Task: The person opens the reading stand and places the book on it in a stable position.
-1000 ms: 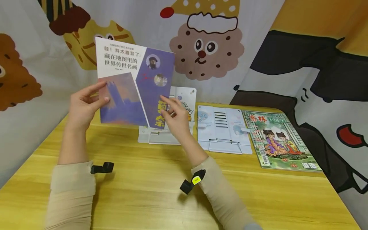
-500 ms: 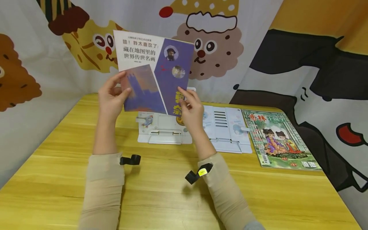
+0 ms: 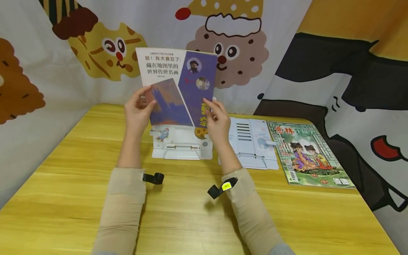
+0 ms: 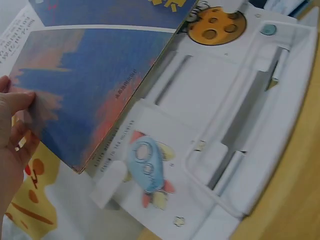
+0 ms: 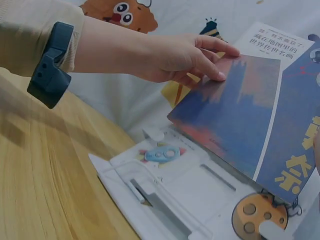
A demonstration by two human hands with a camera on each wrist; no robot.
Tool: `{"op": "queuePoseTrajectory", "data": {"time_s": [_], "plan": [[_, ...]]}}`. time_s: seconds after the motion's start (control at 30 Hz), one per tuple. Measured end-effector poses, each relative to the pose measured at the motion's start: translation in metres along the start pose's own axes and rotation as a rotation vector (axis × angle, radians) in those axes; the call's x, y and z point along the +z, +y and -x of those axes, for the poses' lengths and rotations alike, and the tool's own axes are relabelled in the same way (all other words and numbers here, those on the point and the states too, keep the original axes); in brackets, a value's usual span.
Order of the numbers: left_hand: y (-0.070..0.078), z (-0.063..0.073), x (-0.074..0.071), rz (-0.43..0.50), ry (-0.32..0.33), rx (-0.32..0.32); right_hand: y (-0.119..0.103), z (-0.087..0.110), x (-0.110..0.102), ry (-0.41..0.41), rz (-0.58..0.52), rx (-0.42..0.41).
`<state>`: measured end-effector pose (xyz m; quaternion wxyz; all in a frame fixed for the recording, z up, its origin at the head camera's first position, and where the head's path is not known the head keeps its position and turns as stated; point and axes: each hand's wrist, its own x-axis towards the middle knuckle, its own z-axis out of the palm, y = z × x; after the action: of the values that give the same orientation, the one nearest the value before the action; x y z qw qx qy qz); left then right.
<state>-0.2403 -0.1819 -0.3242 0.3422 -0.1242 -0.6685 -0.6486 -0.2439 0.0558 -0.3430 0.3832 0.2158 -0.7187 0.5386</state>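
Note:
Both hands hold up a thin book [image 3: 172,95] with a purple and white cover, its front facing me. My left hand [image 3: 137,113] pinches its left edge between thumb and fingers. On the right edge, my right hand [image 3: 220,122] pinches near the yellow characters. Directly below and behind the book stands a white book stand [image 3: 181,141] with a rocket and an orange moon printed on it. The left wrist view shows the book's lower edge [image 4: 125,107] overlapping the stand's back panel [image 4: 210,95]. A wire rest [image 4: 195,170] runs along the stand's front.
To the right, a second white stand [image 3: 251,141] leans low on the wooden table [image 3: 185,212]. A green illustrated magazine [image 3: 315,156] lies beside it. A cartoon-printed curtain [image 3: 165,21] hangs behind the table's far edge.
The book has moved to the right with both hands, rising and then dropping slightly, and is now over the rocket-printed stand. The left hand has travelled farther than the right.

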Motion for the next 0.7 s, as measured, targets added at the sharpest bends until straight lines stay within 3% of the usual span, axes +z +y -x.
{"op": "queuePoseTrajectory", "data": {"time_s": [0.13, 0.23, 0.4, 0.7], "plan": [[-0.003, 0.002, 0.001, -0.015, -0.027, -0.046, 0.006, 0.003, -0.003, -0.029, 0.023, 0.028], [0.004, 0.005, 0.002, -0.042, -0.064, -0.075, 0.012, 0.005, -0.005, -0.062, 0.038, 0.057], [0.016, 0.012, 0.002, -0.174, -0.135, -0.087, 0.02, 0.008, -0.007, -0.117, 0.073, 0.115], [-0.022, 0.008, -0.007, -0.276, -0.203, -0.052, 0.026, 0.013, -0.016, -0.236, 0.148, 0.196]]}}
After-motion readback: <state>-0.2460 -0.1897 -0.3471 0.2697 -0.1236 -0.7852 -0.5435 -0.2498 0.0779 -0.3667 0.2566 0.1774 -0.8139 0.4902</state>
